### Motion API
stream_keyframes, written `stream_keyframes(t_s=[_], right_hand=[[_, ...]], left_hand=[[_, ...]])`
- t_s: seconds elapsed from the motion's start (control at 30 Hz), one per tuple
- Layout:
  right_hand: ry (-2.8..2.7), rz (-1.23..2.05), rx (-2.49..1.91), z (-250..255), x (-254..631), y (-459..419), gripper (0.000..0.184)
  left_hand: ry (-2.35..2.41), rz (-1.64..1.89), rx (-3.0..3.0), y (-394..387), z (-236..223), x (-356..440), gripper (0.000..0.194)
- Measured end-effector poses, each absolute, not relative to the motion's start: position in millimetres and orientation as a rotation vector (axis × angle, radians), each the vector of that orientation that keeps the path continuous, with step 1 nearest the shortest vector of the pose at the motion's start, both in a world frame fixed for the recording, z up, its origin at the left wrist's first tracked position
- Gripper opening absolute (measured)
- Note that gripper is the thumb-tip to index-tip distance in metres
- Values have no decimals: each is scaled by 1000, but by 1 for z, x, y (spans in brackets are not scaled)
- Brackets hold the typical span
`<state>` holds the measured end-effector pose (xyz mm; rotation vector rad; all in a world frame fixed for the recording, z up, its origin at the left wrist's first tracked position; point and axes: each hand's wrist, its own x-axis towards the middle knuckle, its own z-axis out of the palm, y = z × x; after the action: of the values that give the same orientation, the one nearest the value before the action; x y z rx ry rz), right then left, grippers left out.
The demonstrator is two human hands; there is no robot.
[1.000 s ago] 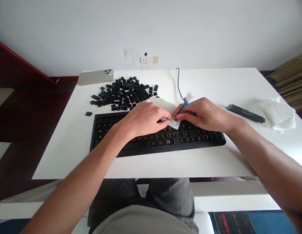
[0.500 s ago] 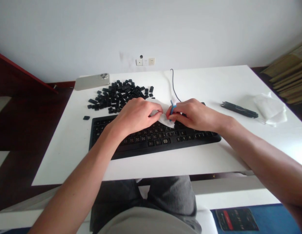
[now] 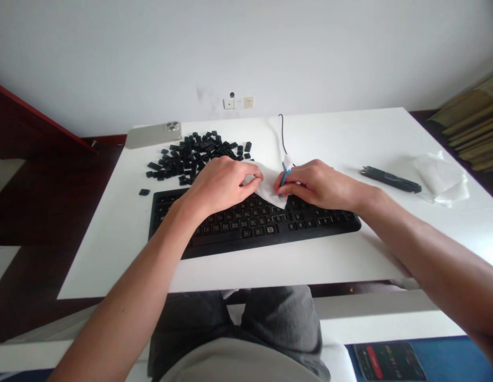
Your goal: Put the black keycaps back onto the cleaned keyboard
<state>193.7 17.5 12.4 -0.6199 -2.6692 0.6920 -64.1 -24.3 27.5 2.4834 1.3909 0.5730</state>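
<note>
While the left hand pinches a white wipe steady, the right hand seemingly presses a blue brush into it (2 hands together), above a black keyboard.

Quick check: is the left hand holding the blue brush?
No, the blue brush is pinched in the right hand, while the left hand is on the white wipe.
</note>
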Motion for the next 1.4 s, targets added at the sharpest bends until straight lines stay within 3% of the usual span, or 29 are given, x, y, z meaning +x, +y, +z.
stream_keyframes(t_s=[0.47, 0.8, 1.13, 1.4], right_hand=[[-2486, 635, -844, 1, 184, 9, 28], [-2634, 333, -712, 2, 180, 9, 33], [-2485, 635, -858, 4, 182, 13, 23], [-2350, 633, -1006, 4, 186, 21, 27]], left_hand=[[1409, 646, 2474, -20, 23, -71, 23], [1402, 591, 2474, -21, 22, -68, 26], [1342, 559, 2486, -21, 23, -70, 22], [1321, 500, 2504, -20, 13, -62, 17]])
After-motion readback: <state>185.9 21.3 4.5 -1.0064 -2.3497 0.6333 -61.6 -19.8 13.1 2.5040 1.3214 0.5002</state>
